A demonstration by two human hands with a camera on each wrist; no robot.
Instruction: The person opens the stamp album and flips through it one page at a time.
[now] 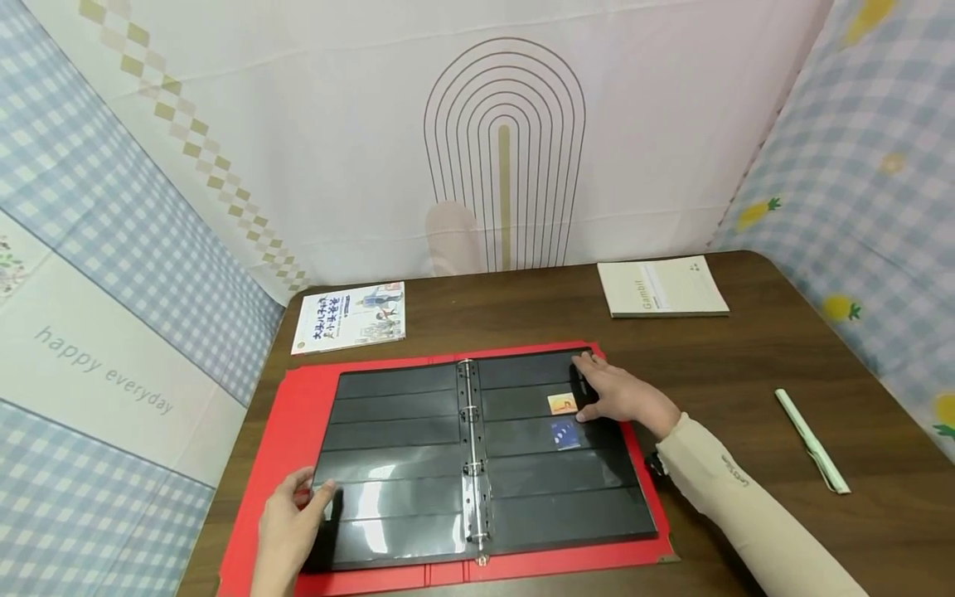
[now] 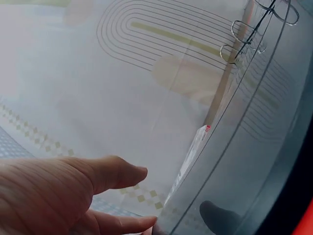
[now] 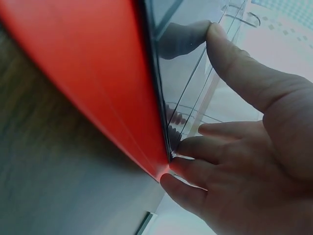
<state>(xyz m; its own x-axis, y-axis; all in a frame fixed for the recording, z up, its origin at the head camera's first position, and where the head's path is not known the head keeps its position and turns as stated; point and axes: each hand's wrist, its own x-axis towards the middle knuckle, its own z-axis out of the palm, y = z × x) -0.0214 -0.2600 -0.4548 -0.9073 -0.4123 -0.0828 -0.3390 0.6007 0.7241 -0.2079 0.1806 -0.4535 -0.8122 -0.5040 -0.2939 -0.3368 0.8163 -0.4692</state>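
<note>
A red ring binder (image 1: pixel 298 406) lies spread on the table, holding black pocket pages. On its right page (image 1: pixel 552 518) sit a small yellow-orange stamp (image 1: pixel 562 404) and, just below, a dark blue one (image 1: pixel 565 434). My left hand (image 1: pixel 289 526) is at the outer edge of the left page (image 1: pixel 403 460); in the left wrist view its thumb (image 2: pixel 120 174) stands off the page, while a fingertip meets the edge. My right hand (image 1: pixel 615 390) rests at the right page's upper outer corner. Its fingers are spread, and the thumb (image 3: pixel 227 56) touches the glossy surface.
Behind the binder at left lies an illustrated booklet (image 1: pixel 351 317), and at the back right a cream notebook (image 1: pixel 662 287). A pale green pen (image 1: pixel 811 441) lies to the right on the wooden table (image 1: pixel 724 365). Metal rings (image 1: pixel 470 414) run down the binder's middle. Printed cloth (image 1: pixel 358 149) hangs around the table.
</note>
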